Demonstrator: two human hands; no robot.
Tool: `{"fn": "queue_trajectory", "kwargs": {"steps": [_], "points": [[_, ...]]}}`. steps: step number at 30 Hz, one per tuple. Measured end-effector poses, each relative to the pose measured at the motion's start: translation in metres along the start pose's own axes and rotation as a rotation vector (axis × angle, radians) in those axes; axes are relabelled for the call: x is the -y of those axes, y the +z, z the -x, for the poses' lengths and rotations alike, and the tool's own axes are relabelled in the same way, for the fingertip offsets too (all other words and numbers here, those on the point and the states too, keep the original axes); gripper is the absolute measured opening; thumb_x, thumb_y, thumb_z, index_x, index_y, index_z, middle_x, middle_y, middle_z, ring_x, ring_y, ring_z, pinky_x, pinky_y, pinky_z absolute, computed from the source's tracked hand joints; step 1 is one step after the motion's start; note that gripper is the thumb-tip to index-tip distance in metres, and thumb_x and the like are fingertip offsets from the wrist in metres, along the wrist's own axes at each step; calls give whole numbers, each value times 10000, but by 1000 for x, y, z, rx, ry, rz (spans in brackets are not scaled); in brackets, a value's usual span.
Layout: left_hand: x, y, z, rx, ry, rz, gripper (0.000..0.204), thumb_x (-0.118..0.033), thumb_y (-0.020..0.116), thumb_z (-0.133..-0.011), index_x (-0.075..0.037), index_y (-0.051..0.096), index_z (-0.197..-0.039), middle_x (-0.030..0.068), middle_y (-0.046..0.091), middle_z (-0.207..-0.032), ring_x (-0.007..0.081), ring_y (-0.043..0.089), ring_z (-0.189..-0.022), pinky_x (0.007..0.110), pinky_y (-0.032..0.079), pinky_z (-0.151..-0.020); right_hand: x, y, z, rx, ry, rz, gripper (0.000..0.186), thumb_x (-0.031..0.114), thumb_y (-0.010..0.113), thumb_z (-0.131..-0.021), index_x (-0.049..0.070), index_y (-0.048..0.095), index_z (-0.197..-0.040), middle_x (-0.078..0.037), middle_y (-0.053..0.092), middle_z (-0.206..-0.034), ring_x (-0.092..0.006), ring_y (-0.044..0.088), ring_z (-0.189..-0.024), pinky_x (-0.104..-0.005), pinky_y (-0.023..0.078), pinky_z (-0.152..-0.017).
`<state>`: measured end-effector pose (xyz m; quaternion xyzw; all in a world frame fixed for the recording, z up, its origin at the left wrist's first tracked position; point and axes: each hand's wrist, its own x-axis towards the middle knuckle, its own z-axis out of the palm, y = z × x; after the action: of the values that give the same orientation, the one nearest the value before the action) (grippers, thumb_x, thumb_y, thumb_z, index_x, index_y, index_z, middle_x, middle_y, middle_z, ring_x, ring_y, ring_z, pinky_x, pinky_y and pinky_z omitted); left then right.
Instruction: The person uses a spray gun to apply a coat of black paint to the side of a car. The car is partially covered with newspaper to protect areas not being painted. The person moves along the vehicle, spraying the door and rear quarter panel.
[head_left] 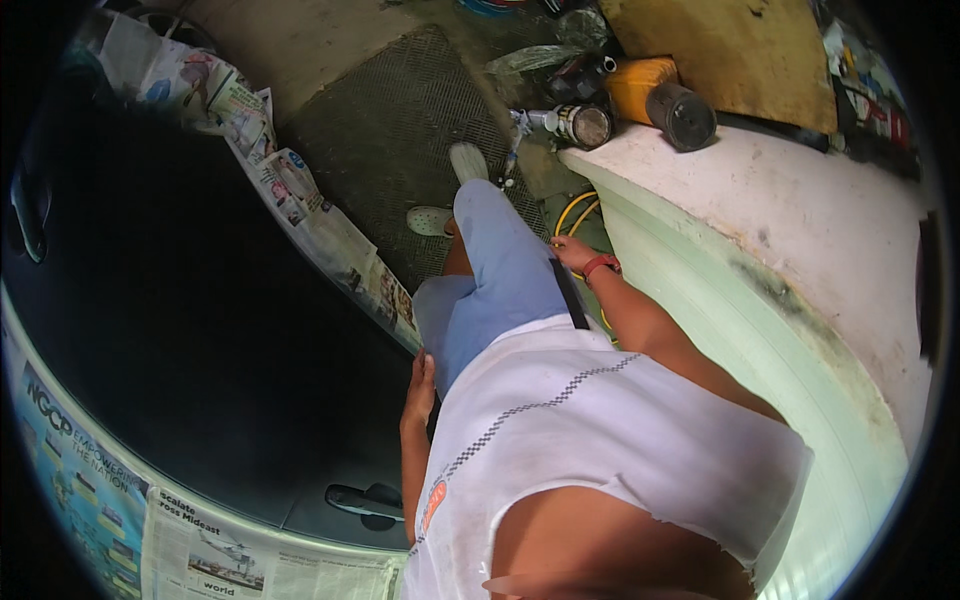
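Observation:
My left hand (421,384) hangs beside my thigh, close to the edge of a dark car door (220,330), its fingers stretched out and nothing seen in it. The door has a dark handle (368,501) and newspaper sheets (315,225) along its edge. On the other side, my right hand (572,253), with a red band at the wrist, is curled near my blue trousers (500,250). A small yellowish bit shows at its fingertips, but what it holds, if anything, I cannot make out. A yellow hose (577,212) loops right behind it.
A pale counter (790,190) runs along my right, bearing a yellow container (640,85), a dark cylinder (681,116) and a can (585,126). A brown board (730,55) lies behind them. Ahead, a dark textured mat (385,120) covers the floor under my pale clogs (430,221).

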<state>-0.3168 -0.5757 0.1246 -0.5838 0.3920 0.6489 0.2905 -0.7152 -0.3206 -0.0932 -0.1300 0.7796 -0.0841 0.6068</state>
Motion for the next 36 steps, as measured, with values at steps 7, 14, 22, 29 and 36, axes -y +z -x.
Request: {"fn": "queue_trajectory", "kwargs": {"steps": [7, 14, 22, 29, 36], "points": [[7, 42, -53, 18, 55, -335, 941, -699, 518, -1048, -20, 359, -1680, 260, 350, -1732, 406, 331, -1613, 456, 280, -1309, -16, -20, 36, -137, 16, -244, 640, 431, 689, -1066, -22, 575, -1503, -225, 708, -1400, -303, 689, -1282, -400, 526, -1092], [28, 123, -98, -19, 57, -498, 939, -712, 567, -1016, -103, 346, -1696, 266, 257, -1757, 470, 316, -1598, 507, 339, -1286, -60, -40, -11, -166, -27, -69, 615, 437, 702, -1038, -6, 622, -1457, -227, 760, -1278, -316, 742, -1178, -404, 559, -1021], [80, 217, -216, -178, -72, -619, 975, -745, 617, -962, -200, 323, -1715, 217, 124, -1783, 540, 199, -1607, 663, 311, -1266, -70, -35, -173, -222, 58, -318, 722, 516, 713, -1005, -18, 601, -1477, -241, 733, -1349, -361, 707, -1257, -446, 530, -1091], [17, 189, -222, -528, 68, -868, 643, -517, 817, -857, -184, 716, -1397, 162, 505, -1611, 486, 400, -1512, 635, 358, -1215, -89, -37, -405, -366, 184, -608, 967, 530, 799, -963, -17, 372, -1636, -187, 611, -1472, -256, 698, -1188, -390, 582, -955], [27, 161, -227, -599, 78, -868, 592, -407, 866, -817, -174, 728, -1344, 176, 541, -1569, 492, 445, -1478, 615, 383, -1207, -80, -32, -547, -421, 150, -1025, 615, 409, 852, -952, 84, 620, -1419, -99, 730, -1358, -310, 665, -1251, -623, 419, -1138]]}}
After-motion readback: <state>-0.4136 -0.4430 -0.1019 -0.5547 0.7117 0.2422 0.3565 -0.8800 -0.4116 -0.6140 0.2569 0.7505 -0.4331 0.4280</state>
